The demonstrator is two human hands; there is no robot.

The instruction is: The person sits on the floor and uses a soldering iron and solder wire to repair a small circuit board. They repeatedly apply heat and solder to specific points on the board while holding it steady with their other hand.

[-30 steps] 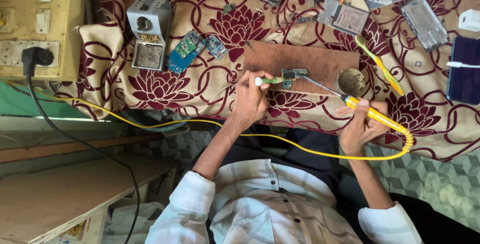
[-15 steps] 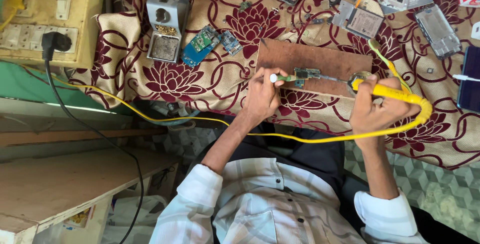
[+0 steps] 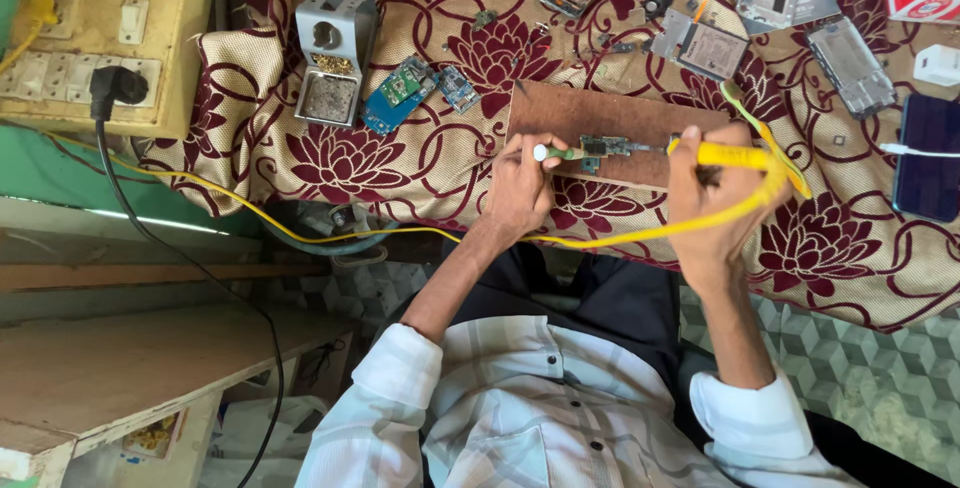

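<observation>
My left hand (image 3: 520,193) grips a thin green tool with a white end (image 3: 556,153), its tip resting on a small green circuit board (image 3: 605,146). That board lies on a brown wooden block (image 3: 590,110) on the flower-patterned cloth. My right hand (image 3: 712,203) holds a yellow soldering iron (image 3: 735,156), whose metal tip points left and meets the small board's right end. The iron's yellow cord (image 3: 610,238) loops under both wrists and runs off to the left.
A grey soldering stand (image 3: 335,53) and blue circuit boards (image 3: 405,93) lie to the left. A beige switchboard with a black plug (image 3: 115,88) sits far left. Phone frames and parts (image 3: 700,48) lie behind, and a dark phone (image 3: 930,153) at the right.
My right hand has carried the soldering iron up and left, from beside the block until its tip reaches the small board. My left hand has stayed on the green tool.
</observation>
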